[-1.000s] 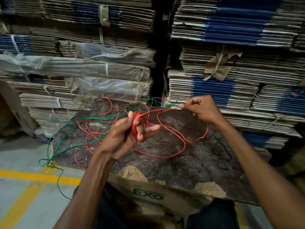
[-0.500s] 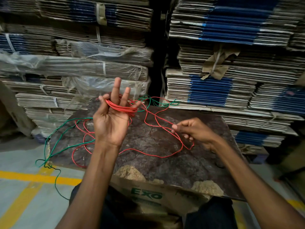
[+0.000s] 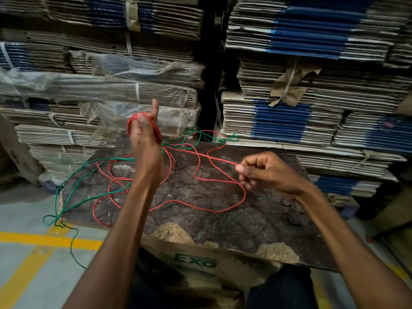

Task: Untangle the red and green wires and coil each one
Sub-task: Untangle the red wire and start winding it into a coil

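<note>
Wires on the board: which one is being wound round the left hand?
The red wire: its coil wraps the left hand. The green wire lies loose, trailing off the board's left edge.

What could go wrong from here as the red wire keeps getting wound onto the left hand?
1. The green wire crosses the red wire just beside the left hand, so more winding may drag green into the coil.
2. Loose red loops overlap on the board; pulling with the right hand could cinch a knot.
3. Green hangs off the board's left edge and may snag there.
</note>
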Demonstrator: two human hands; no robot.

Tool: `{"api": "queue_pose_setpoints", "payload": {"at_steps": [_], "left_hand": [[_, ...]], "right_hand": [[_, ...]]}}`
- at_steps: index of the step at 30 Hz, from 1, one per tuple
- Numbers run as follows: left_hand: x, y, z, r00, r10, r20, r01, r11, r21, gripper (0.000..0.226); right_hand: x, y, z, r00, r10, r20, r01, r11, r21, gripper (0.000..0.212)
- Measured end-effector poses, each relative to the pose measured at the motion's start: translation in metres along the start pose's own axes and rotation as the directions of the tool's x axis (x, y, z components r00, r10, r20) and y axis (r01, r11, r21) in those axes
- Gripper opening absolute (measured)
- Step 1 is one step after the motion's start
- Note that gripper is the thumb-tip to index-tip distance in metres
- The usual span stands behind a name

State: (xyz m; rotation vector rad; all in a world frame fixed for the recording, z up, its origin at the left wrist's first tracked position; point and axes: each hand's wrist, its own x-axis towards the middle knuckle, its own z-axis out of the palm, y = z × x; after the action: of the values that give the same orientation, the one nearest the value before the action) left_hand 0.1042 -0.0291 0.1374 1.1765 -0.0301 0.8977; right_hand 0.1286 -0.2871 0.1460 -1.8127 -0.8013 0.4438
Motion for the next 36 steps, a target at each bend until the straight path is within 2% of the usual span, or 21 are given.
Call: {"api": "queue_pose_setpoints", "payload": {"at_steps": [2,4,8,10,12,16,21,24,26,28,31,36], "left_hand": [[0.0,-0.008,-0.009,0.994,0.046,0.097,-0.071,0.959,0.275,0.023],[0.005,-0.022,-0.023,0.971,0.043,0.237,-0.147,0.885,0.441,0.029],[0.014,-0.036,-0.039,0.901,-0.058,0.429,-0.296,0.64,0.709,0.044],[0.014,-0.033,-0.039,0.869,-0.105,0.484,-0.361,0.535,0.764,0.04],[0.009,-0.032,-0.039,0.832,-0.107,0.544,-0.434,0.487,0.758,0.029],[-0.001,-0.027,-0.039,0.743,-0.22,0.632,-0.434,0.56,0.705,0.032],[-0.033,-0.018,-0.042,0.615,-0.402,0.678,-0.182,0.764,0.618,0.03],[-0.047,-0.006,-0.04,0.532,-0.465,0.708,-0.024,0.827,0.561,0.029],[-0.053,0.0,-0.04,0.498,-0.476,0.725,0.137,0.869,0.476,0.029],[-0.057,0.004,-0.041,0.48,-0.482,0.733,0.305,0.875,0.376,0.03],[-0.061,0.005,-0.037,0.459,-0.453,0.764,0.481,0.85,0.214,0.032],[-0.065,0.012,-0.032,0.518,-0.353,0.779,0.659,0.745,-0.101,0.025]], "right_hand": [[-0.004,-0.006,-0.002,0.999,-0.025,-0.028,0.024,0.999,-0.044,0.027],[-0.007,-0.013,-0.003,0.996,-0.079,-0.044,0.074,0.99,-0.117,0.03],[-0.011,-0.027,-0.01,0.987,-0.146,-0.07,0.131,0.974,-0.187,0.017],[-0.01,-0.029,-0.019,0.976,-0.185,-0.112,0.161,0.968,-0.19,0.014],[-0.007,-0.029,-0.027,0.957,-0.223,-0.184,0.192,0.966,-0.173,0.013],[0.008,-0.023,-0.037,0.897,-0.287,-0.336,0.245,0.956,-0.16,0.004],[0.035,-0.016,-0.044,0.799,-0.399,-0.449,0.282,0.909,-0.306,0.011],[0.052,-0.007,-0.044,0.763,-0.442,-0.472,0.286,0.885,-0.367,0.007],[0.061,0.001,-0.042,0.748,-0.441,-0.496,0.282,0.887,-0.364,0.005],[0.068,0.01,-0.042,0.755,-0.408,-0.513,0.272,0.907,-0.322,0.006],[0.075,0.022,-0.04,0.795,-0.342,-0.501,0.23,0.934,-0.273,0.005],[0.073,0.035,-0.037,0.825,-0.247,-0.508,0.184,0.968,-0.172,0.01]]}}
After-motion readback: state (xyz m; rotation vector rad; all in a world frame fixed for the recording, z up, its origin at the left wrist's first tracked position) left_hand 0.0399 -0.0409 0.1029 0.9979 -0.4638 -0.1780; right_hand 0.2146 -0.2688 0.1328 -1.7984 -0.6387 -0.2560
